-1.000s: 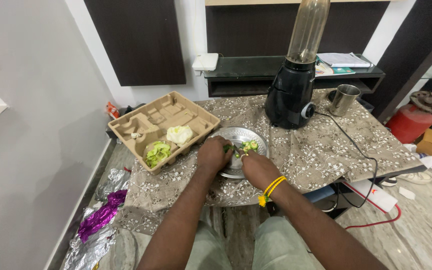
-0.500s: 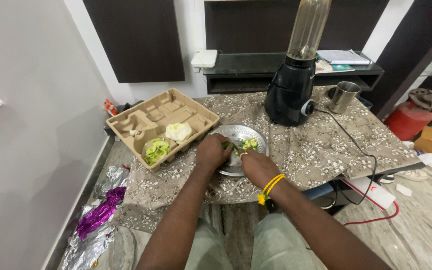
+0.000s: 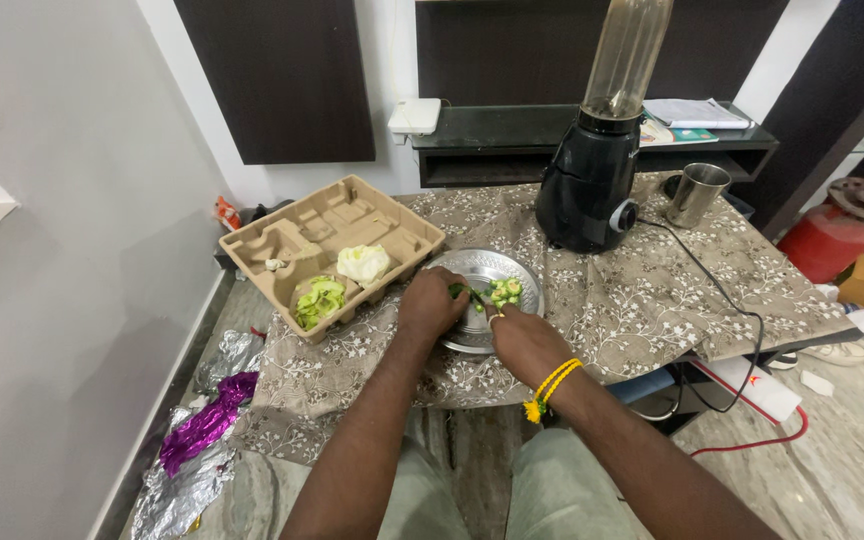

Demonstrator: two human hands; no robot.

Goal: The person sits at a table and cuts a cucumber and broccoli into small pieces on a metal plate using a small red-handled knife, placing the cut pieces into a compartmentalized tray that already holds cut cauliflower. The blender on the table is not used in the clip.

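1. While both hands meet over the round steel plate (image 3: 457, 268) near the front edge of the table (image 3: 652, 300), the left hand (image 3: 432, 308) is closed on a green vegetable piece (image 3: 466, 292), pinning it against the plate.
2. Just to its right, the right hand (image 3: 524, 342) has its fingers curled together at the plate's front rim; whether it grips a small blade or only the vegetable, I cannot tell.
3. Cut green pieces (image 3: 504, 290) lie on the plate just beyond the hands.
4. Judging by this, the step in hand is cutting or trimming the vegetable; the next move calls for a steady hold and fingertips kept clear of the cut.
5. At the table's left corner sits a moulded cardboard tray (image 3: 297, 235) holding green peelings (image 3: 318, 298) and a pale chunk (image 3: 364, 263).
6. Toward the back edge stand a black blender (image 3: 592, 180) and a steel cup (image 3: 697, 193).
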